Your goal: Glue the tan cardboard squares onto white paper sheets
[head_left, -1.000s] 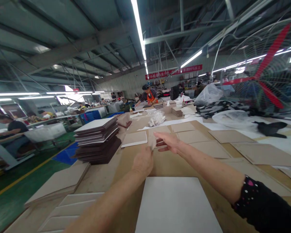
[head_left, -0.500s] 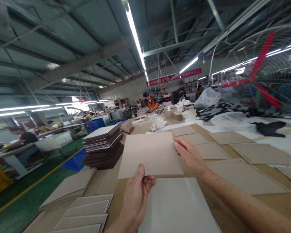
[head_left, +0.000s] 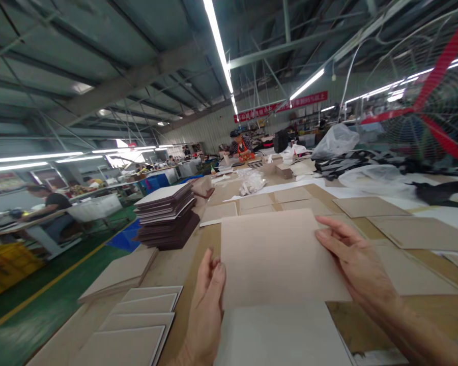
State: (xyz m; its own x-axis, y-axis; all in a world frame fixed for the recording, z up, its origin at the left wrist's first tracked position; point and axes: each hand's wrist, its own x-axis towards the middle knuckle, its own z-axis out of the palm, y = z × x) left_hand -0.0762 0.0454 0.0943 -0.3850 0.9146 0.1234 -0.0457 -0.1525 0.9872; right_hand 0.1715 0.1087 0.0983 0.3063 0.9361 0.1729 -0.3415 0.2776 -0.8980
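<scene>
Upright and slightly tilted before me is a beige sheet of board (head_left: 275,259). My right hand (head_left: 356,259) pinches it near the upper right edge, thumb in front. At its left edge is my left hand (head_left: 208,300), thumb and curled fingers closed against the side. The sheet's lower edge meets a flat whitish-grey board (head_left: 275,335) on the table, though whether they touch I cannot tell.
Overlapping pale-edged boards (head_left: 130,335) lie at the lower left, near a tall brown stack (head_left: 166,218). More beige sheets (head_left: 423,231) cover the right side. A caged fan (head_left: 416,109) stands at right; a co-worker (head_left: 242,146) bends over the far table end.
The beige sheet has moved right and lower, nearer the whitish-grey board. My left hand has shifted from its bottom edge to its left edge. The whole view has turned slightly.
</scene>
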